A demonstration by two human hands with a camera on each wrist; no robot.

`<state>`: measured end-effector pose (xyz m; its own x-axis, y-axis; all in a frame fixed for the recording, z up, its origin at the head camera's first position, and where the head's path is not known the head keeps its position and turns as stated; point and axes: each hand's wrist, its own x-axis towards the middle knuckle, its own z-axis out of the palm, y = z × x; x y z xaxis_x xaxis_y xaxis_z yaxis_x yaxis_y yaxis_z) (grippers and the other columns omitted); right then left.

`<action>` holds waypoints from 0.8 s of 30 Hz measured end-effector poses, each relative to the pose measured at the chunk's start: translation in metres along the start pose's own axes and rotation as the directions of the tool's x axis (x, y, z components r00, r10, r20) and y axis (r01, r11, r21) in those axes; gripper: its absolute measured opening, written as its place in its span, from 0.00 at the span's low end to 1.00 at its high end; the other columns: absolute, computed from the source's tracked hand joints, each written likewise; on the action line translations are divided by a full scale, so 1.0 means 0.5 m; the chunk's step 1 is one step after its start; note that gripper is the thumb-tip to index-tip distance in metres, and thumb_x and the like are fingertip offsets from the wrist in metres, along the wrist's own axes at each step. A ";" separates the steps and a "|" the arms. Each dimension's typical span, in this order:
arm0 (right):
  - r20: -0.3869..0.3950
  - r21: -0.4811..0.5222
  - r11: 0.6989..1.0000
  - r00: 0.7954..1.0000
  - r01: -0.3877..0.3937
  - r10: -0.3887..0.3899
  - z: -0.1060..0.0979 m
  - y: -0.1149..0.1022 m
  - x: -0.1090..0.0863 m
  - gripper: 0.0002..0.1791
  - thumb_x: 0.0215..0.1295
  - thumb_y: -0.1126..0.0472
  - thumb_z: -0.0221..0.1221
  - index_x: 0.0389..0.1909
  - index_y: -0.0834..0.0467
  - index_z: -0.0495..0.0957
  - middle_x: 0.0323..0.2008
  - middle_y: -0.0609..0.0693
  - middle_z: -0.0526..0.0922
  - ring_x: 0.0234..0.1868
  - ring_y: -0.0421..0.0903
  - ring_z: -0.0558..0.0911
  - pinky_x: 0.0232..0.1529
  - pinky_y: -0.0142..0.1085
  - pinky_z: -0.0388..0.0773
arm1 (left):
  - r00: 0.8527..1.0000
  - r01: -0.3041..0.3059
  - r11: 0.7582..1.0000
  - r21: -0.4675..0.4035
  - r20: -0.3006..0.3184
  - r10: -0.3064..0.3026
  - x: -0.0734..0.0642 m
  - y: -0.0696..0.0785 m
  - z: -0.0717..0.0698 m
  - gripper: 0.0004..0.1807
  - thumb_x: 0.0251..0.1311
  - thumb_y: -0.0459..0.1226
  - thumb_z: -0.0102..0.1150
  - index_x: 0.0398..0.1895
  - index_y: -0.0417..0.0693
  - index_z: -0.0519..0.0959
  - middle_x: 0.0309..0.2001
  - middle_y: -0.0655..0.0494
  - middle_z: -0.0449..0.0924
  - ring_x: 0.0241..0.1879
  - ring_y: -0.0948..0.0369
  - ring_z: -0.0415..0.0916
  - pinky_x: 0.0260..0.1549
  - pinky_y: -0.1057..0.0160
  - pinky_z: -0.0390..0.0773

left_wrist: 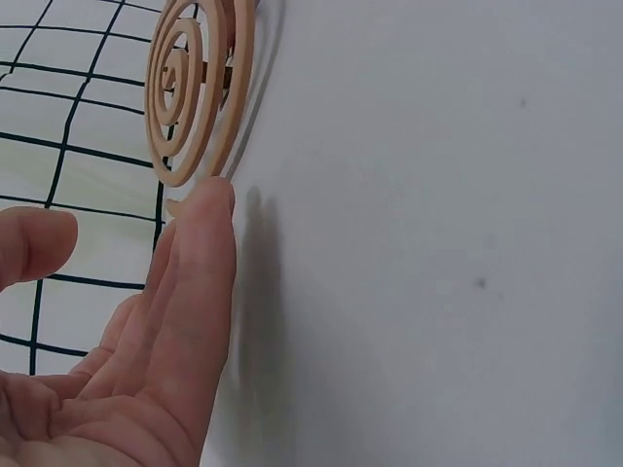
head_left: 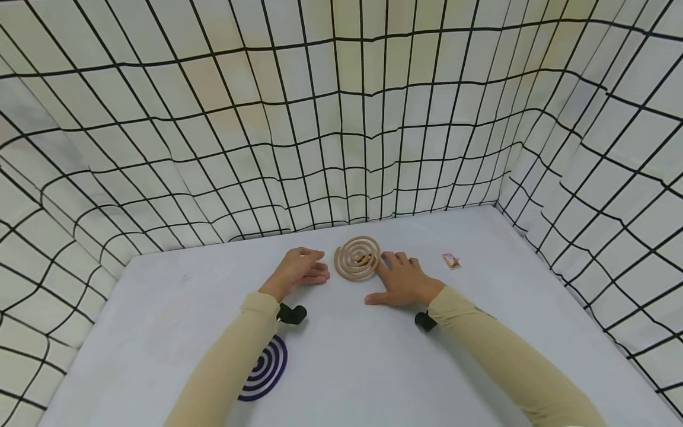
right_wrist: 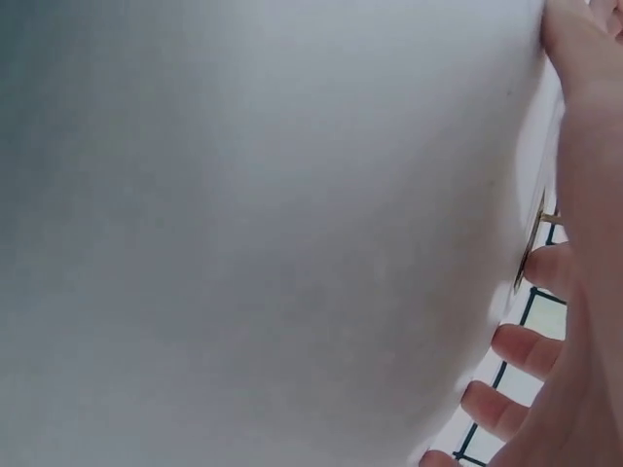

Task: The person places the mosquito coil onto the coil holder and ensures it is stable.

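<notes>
A tan mosquito coil (head_left: 358, 256) lies flat on the white table, with a small gold-coloured piece (head_left: 365, 259) at its middle. To its left, my left hand (head_left: 300, 270) is held on edge with loosely extended fingers, palm towards the coil. In the left wrist view, a fingertip (left_wrist: 209, 195) comes right up to the coil's rim. My right hand (head_left: 404, 280) rests palm down on the other side, fingers spread, index fingertip at the coil's right edge. The right wrist view shows these fingers (right_wrist: 526, 350) along the tabletop. Neither hand grips anything.
A dark purple spiral coil (head_left: 261, 363) lies nearer, partly hidden under my left forearm. Right of my right hand is a small pink-and-white packet (head_left: 450, 260). Black-lined white netting (head_left: 352, 118) rises behind the table (head_left: 341, 362) and along both sides.
</notes>
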<state>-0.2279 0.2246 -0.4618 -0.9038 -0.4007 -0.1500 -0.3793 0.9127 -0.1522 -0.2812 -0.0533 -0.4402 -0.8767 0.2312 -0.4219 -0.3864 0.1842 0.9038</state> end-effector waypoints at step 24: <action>-0.017 0.026 1.000 1.000 -0.012 0.013 -0.030 0.039 -0.036 0.54 0.66 0.24 0.54 0.83 0.53 0.52 0.80 0.65 0.54 0.80 0.68 0.56 0.73 0.67 0.59 | 0.997 -0.062 0.984 0.166 -0.029 0.068 -0.078 -0.006 -0.068 0.29 0.76 0.45 0.53 0.70 0.35 0.66 0.61 0.34 0.80 0.39 0.64 0.88 0.44 0.65 0.87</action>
<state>-0.2220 0.2508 -0.4472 -0.9118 -0.3876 -0.1356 -0.3629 0.9152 -0.1754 -0.2557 -0.0952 -0.4241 -0.9089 0.2149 -0.3575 -0.2784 0.3257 0.9036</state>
